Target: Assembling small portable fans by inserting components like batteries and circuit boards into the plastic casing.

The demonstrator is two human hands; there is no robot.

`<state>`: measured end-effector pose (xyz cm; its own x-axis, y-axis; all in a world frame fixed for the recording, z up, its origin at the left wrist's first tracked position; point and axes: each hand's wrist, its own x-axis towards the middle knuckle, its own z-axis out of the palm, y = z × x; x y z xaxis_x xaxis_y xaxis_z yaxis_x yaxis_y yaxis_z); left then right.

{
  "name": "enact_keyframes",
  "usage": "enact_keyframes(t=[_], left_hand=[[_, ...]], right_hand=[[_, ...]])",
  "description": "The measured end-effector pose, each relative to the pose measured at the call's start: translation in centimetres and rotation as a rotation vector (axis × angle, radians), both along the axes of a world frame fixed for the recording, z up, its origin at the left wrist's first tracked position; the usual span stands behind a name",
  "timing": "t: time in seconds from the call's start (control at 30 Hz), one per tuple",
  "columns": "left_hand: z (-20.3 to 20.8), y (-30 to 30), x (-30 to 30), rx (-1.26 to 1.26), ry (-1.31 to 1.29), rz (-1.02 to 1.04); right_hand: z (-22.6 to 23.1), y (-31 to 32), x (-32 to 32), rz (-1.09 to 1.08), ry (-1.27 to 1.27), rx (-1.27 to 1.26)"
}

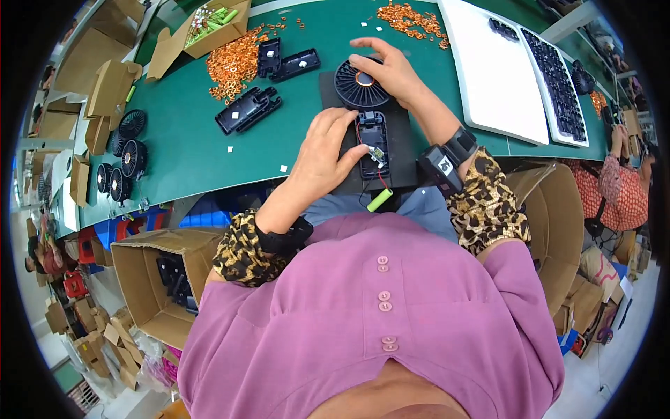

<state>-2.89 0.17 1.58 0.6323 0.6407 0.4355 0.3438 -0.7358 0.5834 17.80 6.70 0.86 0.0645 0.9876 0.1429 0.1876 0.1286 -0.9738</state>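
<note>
Green battery cell point(380, 200) dangles off the desk point(188, 150) edge on red and black wires, just below the black handle shell point(373, 143). Left hand point(322, 157) rests on that shell's left side, fingers together and pressing it flat on the dark mat point(405, 150). Right hand point(391, 66) sits just above the shell on the round black fan grille point(359, 84), fingers spread over its rim. Copper coils point(234, 63) are piled up well left of the grille.
</note>
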Motion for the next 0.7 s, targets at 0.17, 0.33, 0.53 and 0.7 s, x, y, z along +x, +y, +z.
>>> enact_keyframes(t=[0.17, 0.33, 0.53, 0.7], left_hand=[[0.2, 0.6, 0.1, 0.086, 0.122, -0.049], [0.6, 0.5, -0.5, 0.156, 0.174, -0.033], [1.1, 0.6, -0.4, 0.210, 0.281, -0.104], [1.8, 0.6, -0.1, 0.233, 0.393, -0.076]], right_hand=[[-0.9, 0.7, -0.1, -0.030, -0.074, 0.054], [2.1, -5.4, -0.3, -0.176, -0.322, 0.427], [2.1, -14.9, -1.1, 0.599, -0.936, 0.789], [0.4, -15.5, -1.2, 0.625, -0.995, 0.793]])
